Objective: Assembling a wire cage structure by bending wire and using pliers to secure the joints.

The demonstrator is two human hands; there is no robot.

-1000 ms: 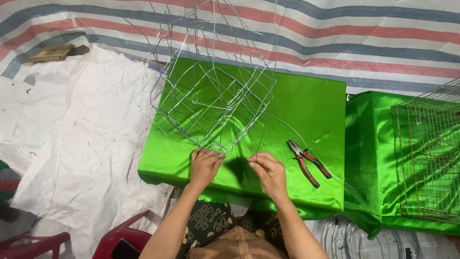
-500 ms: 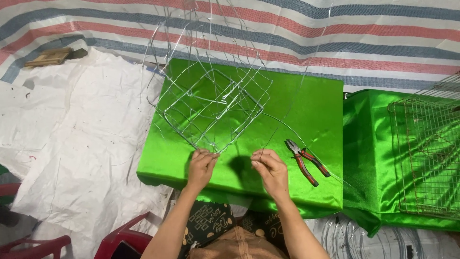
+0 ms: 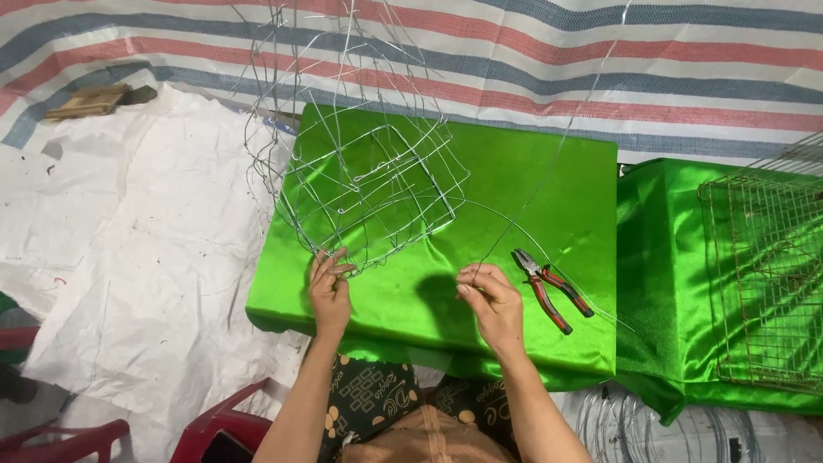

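Both forearms extended forward, left hand (image 3: 329, 291) and right hand (image 3: 491, 302) with fingers pinched, well apart.

Head camera looks steeply down, close above the green table (image 3: 531, 171).

Pliers (image 3: 551, 289) just beside right hand (image 3: 493, 304)

We are seeing no packages, labels, signs or screens anywhere here; nothing of that kind is showing on the surface, the floor or the sheets around it.
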